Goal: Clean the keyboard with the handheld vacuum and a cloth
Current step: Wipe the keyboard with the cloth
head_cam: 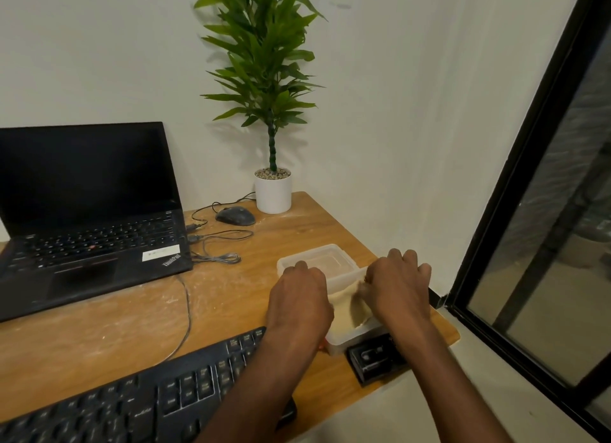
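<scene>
A black keyboard (139, 399) lies along the desk's front edge, partly under my left forearm. A beige cloth (345, 310) sits in a translucent plastic container (350, 341) to the keyboard's right. My right hand (398, 287) pinches the cloth's right side above the container. My left hand (299, 298) is knuckles-up at the cloth's left edge, fingers curled down onto it; the fingertips are hidden. A black boxy device (373, 358), possibly the handheld vacuum, lies just in front of the container under my right forearm.
A second translucent tray or lid (314, 259) sits behind the container. An open black laptop (89, 231) stands at the left, with a wired mouse (235, 216) and loose cables (215, 244). A potted plant (273, 191) is at the back. The dusty wooden desk (132, 317) ends at the right near a black-framed window (529, 211).
</scene>
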Available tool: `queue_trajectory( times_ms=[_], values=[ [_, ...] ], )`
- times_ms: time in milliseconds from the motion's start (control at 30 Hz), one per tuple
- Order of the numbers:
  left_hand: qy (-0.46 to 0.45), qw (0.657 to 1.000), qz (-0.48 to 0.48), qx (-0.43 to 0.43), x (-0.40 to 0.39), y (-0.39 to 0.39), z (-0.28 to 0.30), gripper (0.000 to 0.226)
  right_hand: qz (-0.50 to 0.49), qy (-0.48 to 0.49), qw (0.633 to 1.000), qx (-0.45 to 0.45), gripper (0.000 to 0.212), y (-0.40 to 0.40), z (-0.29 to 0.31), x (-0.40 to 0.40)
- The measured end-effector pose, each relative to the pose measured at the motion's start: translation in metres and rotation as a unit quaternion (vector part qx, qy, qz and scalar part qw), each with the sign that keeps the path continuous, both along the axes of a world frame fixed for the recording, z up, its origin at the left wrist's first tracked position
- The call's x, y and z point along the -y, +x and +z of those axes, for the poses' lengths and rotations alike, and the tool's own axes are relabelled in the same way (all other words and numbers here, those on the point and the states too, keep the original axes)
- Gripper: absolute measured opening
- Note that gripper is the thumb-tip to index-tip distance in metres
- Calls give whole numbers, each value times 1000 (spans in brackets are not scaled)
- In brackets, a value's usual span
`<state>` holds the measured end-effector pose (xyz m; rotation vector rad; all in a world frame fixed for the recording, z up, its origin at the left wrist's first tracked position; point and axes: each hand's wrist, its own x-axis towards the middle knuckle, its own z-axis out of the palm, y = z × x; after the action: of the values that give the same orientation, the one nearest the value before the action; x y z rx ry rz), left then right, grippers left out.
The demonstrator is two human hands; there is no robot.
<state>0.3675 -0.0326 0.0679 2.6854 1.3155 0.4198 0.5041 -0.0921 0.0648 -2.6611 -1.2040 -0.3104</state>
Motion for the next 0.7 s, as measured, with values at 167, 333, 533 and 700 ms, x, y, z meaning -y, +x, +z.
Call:
queue_trajectory(
  times_ms=[167, 333, 533, 700],
  values=[
    [-12, 990, 7, 140, 8, -8, 13, 28, 48, 155, 977, -137, 12, 0, 18, 18],
    [-71, 957, -23, 279, 18, -17, 42, 13, 135, 292, 904, -280, 12, -13, 37, 37],
    [-161, 887, -67, 427, 22, -26, 58, 7, 229, 415, 829, -297, 3, -46, 58, 45],
    [-262, 804, -72, 529, 31, -46, 65, 14, 267, 418, 845, -199, 21, -78, 58, 42]
  ],
)
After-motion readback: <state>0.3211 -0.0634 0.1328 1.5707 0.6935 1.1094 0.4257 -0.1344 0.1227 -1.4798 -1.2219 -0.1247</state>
